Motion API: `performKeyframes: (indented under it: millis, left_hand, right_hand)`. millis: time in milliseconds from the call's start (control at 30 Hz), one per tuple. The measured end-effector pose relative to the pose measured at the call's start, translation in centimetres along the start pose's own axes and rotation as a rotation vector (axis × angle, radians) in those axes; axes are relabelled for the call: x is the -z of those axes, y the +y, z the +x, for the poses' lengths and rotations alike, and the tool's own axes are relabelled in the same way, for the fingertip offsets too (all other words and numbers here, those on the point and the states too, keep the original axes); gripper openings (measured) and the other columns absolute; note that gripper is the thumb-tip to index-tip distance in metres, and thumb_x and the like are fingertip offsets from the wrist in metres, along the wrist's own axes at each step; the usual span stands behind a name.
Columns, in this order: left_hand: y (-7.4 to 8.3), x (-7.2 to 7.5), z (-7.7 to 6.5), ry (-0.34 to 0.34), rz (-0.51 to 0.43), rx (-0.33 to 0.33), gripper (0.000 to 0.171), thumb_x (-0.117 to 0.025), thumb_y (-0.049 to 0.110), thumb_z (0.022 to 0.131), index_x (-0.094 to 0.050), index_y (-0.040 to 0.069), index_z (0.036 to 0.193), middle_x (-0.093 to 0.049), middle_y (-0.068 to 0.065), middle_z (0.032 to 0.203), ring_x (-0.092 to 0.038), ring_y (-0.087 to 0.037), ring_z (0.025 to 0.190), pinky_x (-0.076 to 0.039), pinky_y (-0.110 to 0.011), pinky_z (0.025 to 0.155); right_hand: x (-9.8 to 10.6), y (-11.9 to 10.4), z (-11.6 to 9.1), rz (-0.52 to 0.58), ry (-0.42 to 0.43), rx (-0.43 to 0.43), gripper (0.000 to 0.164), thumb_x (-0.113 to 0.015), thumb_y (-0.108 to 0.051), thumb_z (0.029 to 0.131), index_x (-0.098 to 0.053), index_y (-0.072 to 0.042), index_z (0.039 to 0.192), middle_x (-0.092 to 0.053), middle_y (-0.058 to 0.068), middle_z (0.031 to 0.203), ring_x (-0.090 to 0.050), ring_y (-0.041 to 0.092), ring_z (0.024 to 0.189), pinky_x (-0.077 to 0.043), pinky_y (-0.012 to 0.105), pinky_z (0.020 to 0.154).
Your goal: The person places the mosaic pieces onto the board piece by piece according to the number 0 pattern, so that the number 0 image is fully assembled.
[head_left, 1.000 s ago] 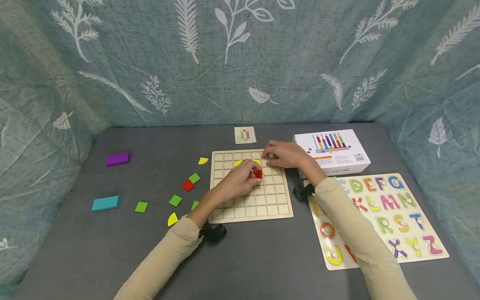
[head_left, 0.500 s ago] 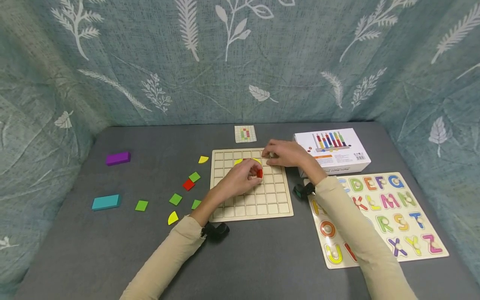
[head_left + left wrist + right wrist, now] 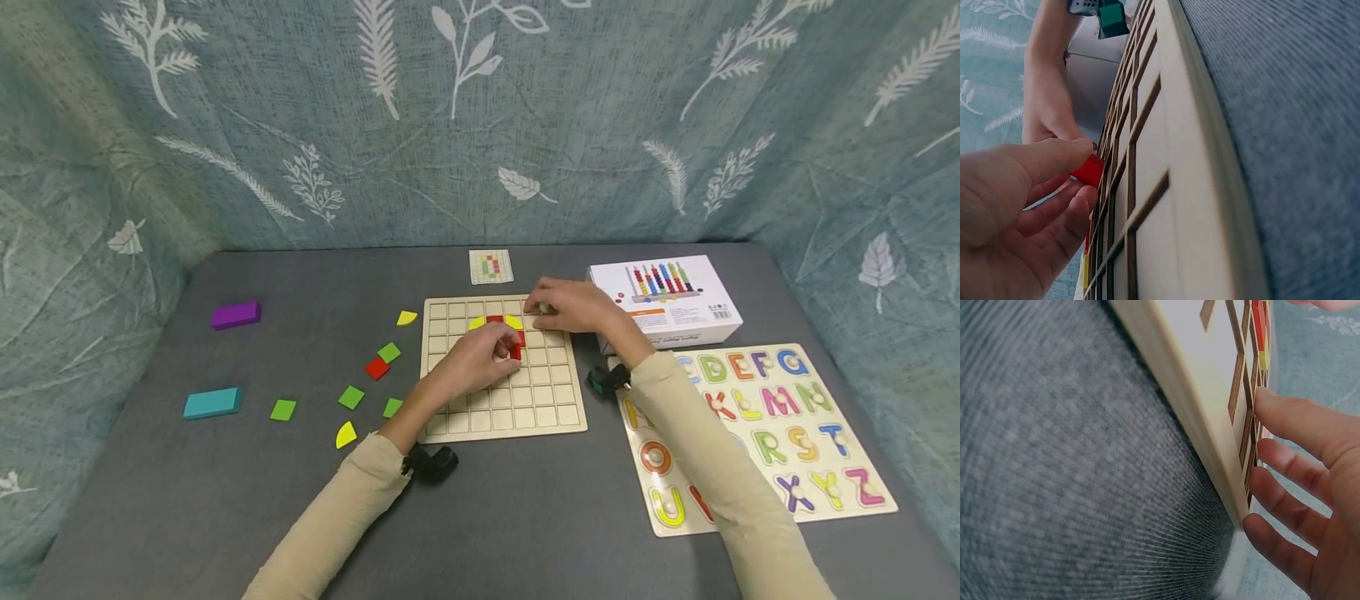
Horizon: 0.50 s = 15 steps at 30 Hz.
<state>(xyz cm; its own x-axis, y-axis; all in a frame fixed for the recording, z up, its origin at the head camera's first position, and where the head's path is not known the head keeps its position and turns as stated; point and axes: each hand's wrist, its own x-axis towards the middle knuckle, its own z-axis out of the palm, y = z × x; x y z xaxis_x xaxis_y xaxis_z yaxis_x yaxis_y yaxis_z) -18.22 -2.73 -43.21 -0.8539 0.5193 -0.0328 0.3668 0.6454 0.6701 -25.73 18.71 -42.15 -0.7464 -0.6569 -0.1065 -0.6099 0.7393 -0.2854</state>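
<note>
My left hand [image 3: 480, 360] is over the middle of a wooden grid board [image 3: 543, 419]. Its thumb and fingers pinch a small red square tile [image 3: 1090, 170], which stands tilted against the grid in the left wrist view. Just beyond the hand, a red tile [image 3: 495, 319] lies in the grid between two yellow quarter-round tiles [image 3: 513, 322]; the left one is partly covered. Another red tile [image 3: 522, 338] shows at the fingertips. My right hand [image 3: 573, 305] rests at the board's upper right corner, its loosely bent fingertips touching the board and holding no tile.
Left of the board lie several green tiles [image 3: 282, 410], a red tile [image 3: 377, 368] and two yellow quarter-rounds [image 3: 346, 435]. Purple [image 3: 236, 316] and teal blocks [image 3: 212, 403] sit farther left. A pattern card [image 3: 491, 267] lies behind; a box [image 3: 667, 300] and alphabet board [image 3: 810, 500] stand right.
The pinched red tile has shifted slightly toward the near side of the board. More of the red tiles beyond the left hand now show. The right hand has stayed in place.
</note>
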Motion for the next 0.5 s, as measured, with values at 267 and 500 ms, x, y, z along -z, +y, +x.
performKeyframes:
  millis: [267,500]
  left_hand:
    - [0.12,0.02,-0.18,0.005,0.051,0.012,0.027,-0.072,0.02,0.088,-0.065,0.008,0.112,-0.065,-0.004,0.102,-0.06,-0.015,0.089,-0.05,-0.029,0.078]
    - [0.33,0.11,-0.17,0.032,0.085,-0.009,0.023,-0.071,0.021,0.089,-0.066,0.01,0.108,-0.065,-0.003,0.097,-0.057,-0.015,0.085,-0.048,-0.03,0.074]
  right_hand:
    - [-0.2,0.15,0.07,-0.004,-0.011,-0.002,0.027,-0.064,-0.032,0.094,-0.067,-0.02,0.119,-0.06,0.001,0.114,-0.061,0.016,0.094,-0.05,0.037,0.075]
    - [0.06,0.21,0.12,-0.005,0.0,0.002,0.027,-0.064,-0.03,0.094,-0.068,-0.02,0.118,-0.061,0.001,0.114,-0.061,0.017,0.094,-0.05,0.038,0.076]
